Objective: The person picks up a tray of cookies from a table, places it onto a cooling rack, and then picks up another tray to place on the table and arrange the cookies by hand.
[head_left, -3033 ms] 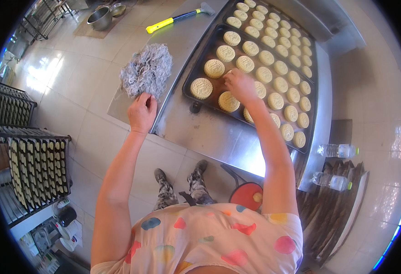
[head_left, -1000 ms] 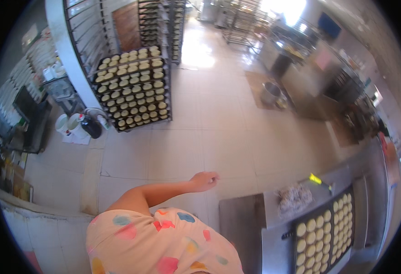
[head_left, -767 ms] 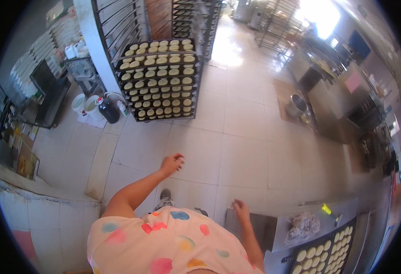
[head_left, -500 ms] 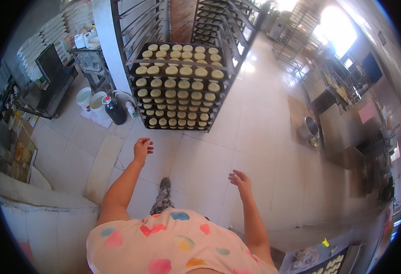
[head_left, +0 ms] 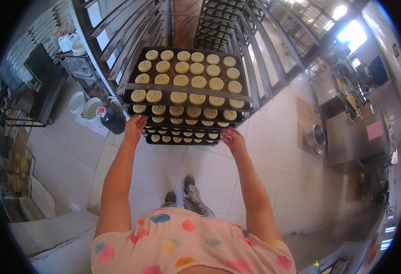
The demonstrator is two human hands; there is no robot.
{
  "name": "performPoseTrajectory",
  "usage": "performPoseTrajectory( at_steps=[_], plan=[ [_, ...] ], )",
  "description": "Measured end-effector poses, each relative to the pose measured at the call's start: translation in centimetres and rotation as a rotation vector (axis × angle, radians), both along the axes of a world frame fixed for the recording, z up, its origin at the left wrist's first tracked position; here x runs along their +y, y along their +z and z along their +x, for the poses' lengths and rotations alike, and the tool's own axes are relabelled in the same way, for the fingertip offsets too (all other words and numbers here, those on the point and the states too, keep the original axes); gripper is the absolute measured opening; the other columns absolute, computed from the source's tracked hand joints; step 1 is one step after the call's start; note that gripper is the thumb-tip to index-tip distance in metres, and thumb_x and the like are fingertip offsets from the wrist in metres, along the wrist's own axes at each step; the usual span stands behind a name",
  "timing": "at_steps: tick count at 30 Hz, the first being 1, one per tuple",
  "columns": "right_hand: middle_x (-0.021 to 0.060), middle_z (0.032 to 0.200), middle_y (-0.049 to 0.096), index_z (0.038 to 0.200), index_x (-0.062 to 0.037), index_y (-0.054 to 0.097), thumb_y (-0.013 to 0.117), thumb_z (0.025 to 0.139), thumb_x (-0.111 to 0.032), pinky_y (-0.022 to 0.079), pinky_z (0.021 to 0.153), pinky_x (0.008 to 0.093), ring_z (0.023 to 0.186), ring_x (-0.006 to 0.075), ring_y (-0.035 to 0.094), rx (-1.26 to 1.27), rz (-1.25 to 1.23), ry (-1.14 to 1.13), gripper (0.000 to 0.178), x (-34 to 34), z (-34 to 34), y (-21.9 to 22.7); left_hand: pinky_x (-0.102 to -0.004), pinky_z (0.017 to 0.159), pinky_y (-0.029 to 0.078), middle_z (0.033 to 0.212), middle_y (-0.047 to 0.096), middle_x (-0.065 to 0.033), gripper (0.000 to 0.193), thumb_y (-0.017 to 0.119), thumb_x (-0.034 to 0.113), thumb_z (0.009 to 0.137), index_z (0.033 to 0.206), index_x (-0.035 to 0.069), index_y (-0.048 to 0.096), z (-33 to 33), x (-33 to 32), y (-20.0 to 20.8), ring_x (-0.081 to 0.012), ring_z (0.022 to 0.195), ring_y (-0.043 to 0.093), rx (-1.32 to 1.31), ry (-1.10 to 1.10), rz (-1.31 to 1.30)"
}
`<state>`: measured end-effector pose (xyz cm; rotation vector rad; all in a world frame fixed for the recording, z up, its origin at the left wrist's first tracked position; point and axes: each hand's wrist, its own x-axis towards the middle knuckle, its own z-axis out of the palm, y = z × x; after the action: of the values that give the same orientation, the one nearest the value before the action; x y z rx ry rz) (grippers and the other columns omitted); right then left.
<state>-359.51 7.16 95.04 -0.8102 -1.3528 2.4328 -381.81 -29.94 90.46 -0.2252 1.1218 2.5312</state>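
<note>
A tall metal rack (head_left: 273,75) stands in front of me, its dark baking trays (head_left: 132,97) stacked on rails. Rows of round, pale, patterned pastries (head_left: 180,80) lie on the trays. My left hand (head_left: 135,128) is at the left end of a middle tray, its fingers bent slightly toward the tray edge. At the right end, my right hand (head_left: 234,139) reaches up with its fingers apart. Both hands look open; whether the fingertips press on the tray or the rack frame is hard to make out. The undersides of the trays are hidden.
Left of the rack are a dark bottle with a red cap (head_left: 111,119), two white buckets (head_left: 92,109) and a metal stand (head_left: 77,66). A steel pot (head_left: 317,136) sits on the floor at right beside a steel table (head_left: 353,137). A low white ledge (head_left: 59,233) is near my left.
I have stepped closer to the rack, which now fills more of the view. Both hands have moved forward from above the floor to the ends of the trays.
</note>
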Motion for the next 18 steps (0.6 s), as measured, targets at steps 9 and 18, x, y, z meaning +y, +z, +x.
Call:
performPoseTrajectory(
  at_steps=[9,18],
  plan=[
    [0.0078,0.093,0.061,0.099,-0.0064,0.056,0.060,0.081,-0.007,0.052,0.079,0.0361,0.090,0.0233,0.059,0.010,-0.318,-0.143,0.019,5.7,-10.3,-1.5,-0.0423,0.089,0.051,0.114,0.056,-0.0147,0.031,0.057,0.007,0.084,0.113,0.000,0.050,-4.4,4.0,2.0,-0.0310,0.101,0.058,-0.050,0.059,0.086],
    [0.0037,0.083,0.061,0.086,-0.0064,0.057,0.064,0.078,-0.006,0.052,0.079,0.0353,0.080,0.0191,0.062,-0.012,-0.290,-0.202,0.011,4.1,-6.5,-0.2,-0.0471,0.088,0.050,0.108,0.056,-0.0109,0.031,0.057,0.006,0.080,0.111,0.003,0.052,-2.4,3.9,2.8,-0.0275,0.100,0.056,-0.180,0.194,-0.117]
  ],
)
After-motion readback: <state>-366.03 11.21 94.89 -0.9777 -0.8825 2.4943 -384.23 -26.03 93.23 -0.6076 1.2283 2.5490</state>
